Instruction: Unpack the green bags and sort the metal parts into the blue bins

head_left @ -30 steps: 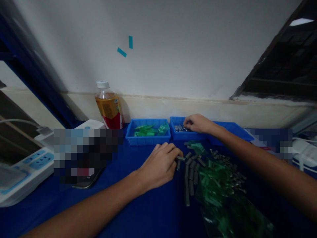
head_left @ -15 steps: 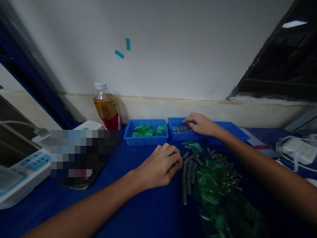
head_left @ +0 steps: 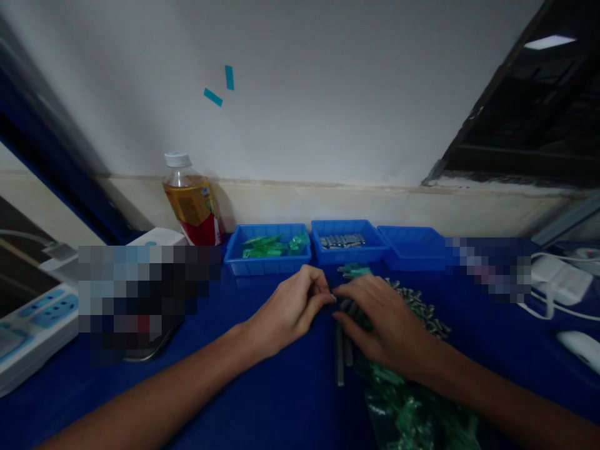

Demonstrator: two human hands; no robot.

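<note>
My left hand (head_left: 293,307) and my right hand (head_left: 382,322) meet fingertip to fingertip over a pile of small grey metal pieces (head_left: 344,340) on the blue table. Both hands have curled, pinching fingers. What they pinch is too small to make out. My right hand lies over part of the grey pieces and some green plastic bags (head_left: 407,409). More small metal parts (head_left: 424,307) spread to its right. Behind the hands stand three blue trays: one with green bags (head_left: 268,250), one with grey metal pieces (head_left: 347,242), and a third (head_left: 412,249).
A bottle with a red and yellow label (head_left: 191,203) stands at the wall on the left. A white power strip (head_left: 35,319) lies at the far left. White cables and a white device (head_left: 560,281) sit at the right, near a mouse (head_left: 581,347).
My right hand has drawn back from the middle blue tray and come down onto the pile beside my left hand. The view has shifted slightly right.
</note>
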